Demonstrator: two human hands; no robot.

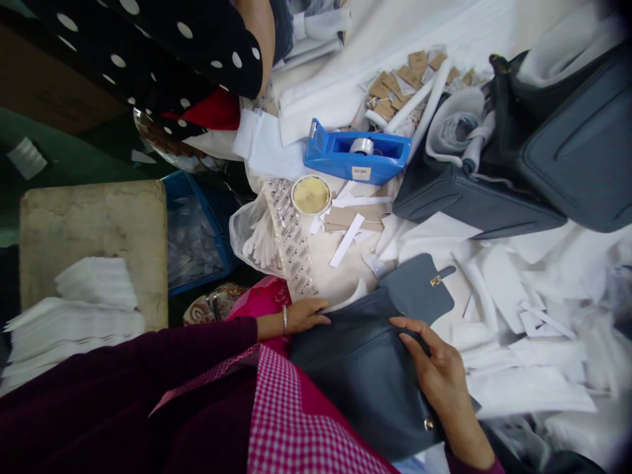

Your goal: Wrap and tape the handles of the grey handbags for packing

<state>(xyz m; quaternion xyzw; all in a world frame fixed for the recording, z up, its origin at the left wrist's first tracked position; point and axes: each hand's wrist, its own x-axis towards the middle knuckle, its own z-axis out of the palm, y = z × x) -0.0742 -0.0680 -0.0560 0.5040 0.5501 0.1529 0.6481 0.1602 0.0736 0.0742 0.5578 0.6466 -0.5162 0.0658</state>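
A dark blue-grey handbag (355, 355) lies across my lap at the table's edge, its flap (417, 286) with a gold clasp turned out beyond the opening. My left hand (307, 316), with a bracelet at the wrist, grips the bag's upper left edge, fingers bent over it. At the right end of the opening, my right hand (437, 365) pinches the edge between thumb and fingers. White padding (353, 296) sticks up beside the bag's rim. Another gold fitting (428, 424) shows low on the bag, near my right wrist.
A blue tape dispenser (358, 155), a round tub (311, 194) of yellowish stuff and paper strips (347, 240) lie ahead. Dark bags (474, 197) stand right, above heaped white paper (528, 385). A stool (93, 224) holds white sheets (74, 329). Another person's arm (259, 39) reaches in above.
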